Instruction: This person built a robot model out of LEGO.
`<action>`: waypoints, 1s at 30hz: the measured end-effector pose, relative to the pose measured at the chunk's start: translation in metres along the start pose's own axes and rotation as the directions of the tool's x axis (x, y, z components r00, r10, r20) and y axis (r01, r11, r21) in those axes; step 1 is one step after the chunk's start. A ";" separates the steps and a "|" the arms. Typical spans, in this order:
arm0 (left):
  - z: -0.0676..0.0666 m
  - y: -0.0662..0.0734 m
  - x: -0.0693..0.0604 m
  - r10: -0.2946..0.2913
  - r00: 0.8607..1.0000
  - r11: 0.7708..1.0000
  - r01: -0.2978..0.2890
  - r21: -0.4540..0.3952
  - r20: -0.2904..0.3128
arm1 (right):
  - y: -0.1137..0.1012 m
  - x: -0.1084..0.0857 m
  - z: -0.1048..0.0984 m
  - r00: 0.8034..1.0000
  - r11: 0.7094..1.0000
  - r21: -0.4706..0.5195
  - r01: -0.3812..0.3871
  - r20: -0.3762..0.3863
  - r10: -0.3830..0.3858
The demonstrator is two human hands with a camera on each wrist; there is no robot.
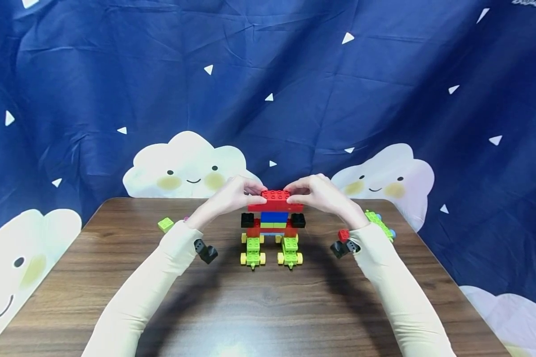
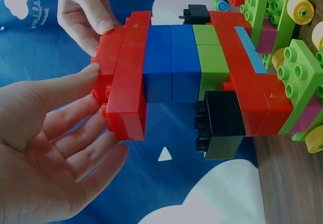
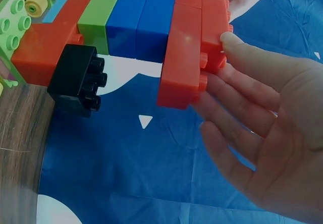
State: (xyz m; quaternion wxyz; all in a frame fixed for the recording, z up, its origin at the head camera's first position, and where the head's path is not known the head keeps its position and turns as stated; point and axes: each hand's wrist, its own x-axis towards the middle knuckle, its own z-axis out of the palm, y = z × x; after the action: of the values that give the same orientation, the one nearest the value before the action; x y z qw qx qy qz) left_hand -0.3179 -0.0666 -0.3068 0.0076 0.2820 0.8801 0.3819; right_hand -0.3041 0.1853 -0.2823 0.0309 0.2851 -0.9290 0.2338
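A block figure stands upright on the table, its green wheeled bases (image 1: 252, 253) at the bottom and blue blocks (image 1: 274, 218) in its middle. Across its top lies a wide red layer (image 2: 127, 82) with a red studded block (image 1: 275, 195) on it. My left hand (image 1: 236, 194) pinches the left end of that top block between thumb and fingers. At its other end my right hand (image 1: 314, 194) pinches the same block. Black blocks (image 2: 222, 125) stick out at both sides, below the red layer. In the right wrist view, the right thumb touches the top block (image 3: 214, 27).
A light green block (image 1: 165, 224) lies on the left of the wooden table (image 1: 232, 307), with a small pink piece partly behind the left wrist. Near the right forearm are a red block (image 1: 343, 235) and a green piece with blue wheels (image 1: 379, 223). A blue curtain hangs behind.
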 end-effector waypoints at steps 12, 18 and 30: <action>0.002 -0.003 -0.001 0.030 0.999 1.000 -0.030 0.001 -0.020 | -0.001 0.001 0.001 1.000 1.000 -0.001 -0.024 0.015 0.024; 0.006 -0.005 -0.004 0.041 0.997 0.999 -0.041 -0.004 -0.067 | 0.001 0.002 -0.001 1.000 1.000 -0.012 -0.015 0.012 0.015; 0.000 -0.020 -0.015 0.092 0.988 0.996 -0.092 0.007 -0.122 | 0.001 0.003 -0.001 1.000 1.000 -0.002 -0.004 0.030 0.004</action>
State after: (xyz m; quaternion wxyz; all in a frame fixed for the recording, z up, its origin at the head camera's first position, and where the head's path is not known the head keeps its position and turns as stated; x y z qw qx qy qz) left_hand -0.3149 -0.0851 -0.3232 -0.0642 0.2984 0.8653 0.3977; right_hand -0.3070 0.1852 -0.2814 0.0168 0.2868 -0.9301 0.2289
